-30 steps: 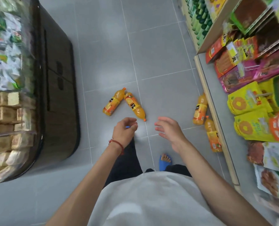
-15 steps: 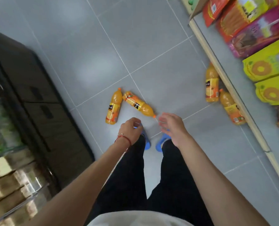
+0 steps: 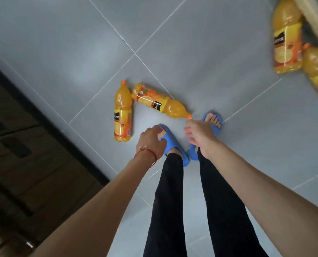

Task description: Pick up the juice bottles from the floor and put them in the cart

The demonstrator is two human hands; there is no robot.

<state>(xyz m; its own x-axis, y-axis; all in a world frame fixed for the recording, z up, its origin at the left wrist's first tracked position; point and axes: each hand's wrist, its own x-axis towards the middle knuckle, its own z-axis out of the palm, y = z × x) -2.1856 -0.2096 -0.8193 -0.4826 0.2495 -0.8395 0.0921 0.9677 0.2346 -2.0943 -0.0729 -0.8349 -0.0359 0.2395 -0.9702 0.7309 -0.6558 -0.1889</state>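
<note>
Grey floor tiles (image 3: 191, 34) carry four full juice bottles, all lying on their sides. The first bottle (image 3: 122, 115) and the second bottle (image 3: 160, 103) lie just before the feet. The third bottle (image 3: 286, 43) and the fourth bottle (image 3: 317, 71) lie well apart from them at the upper right, blurred. The right grip (image 3: 199, 136) is spread apart and empty, just beside the orange cap (image 3: 189, 115) of the second bottle. The left grip (image 3: 150, 140) is loosely curled and holds nothing. I judge the bottles heavy, smooth and ready to roll, so the body near the label is better to take than the cap. No cart is in view.
</note>
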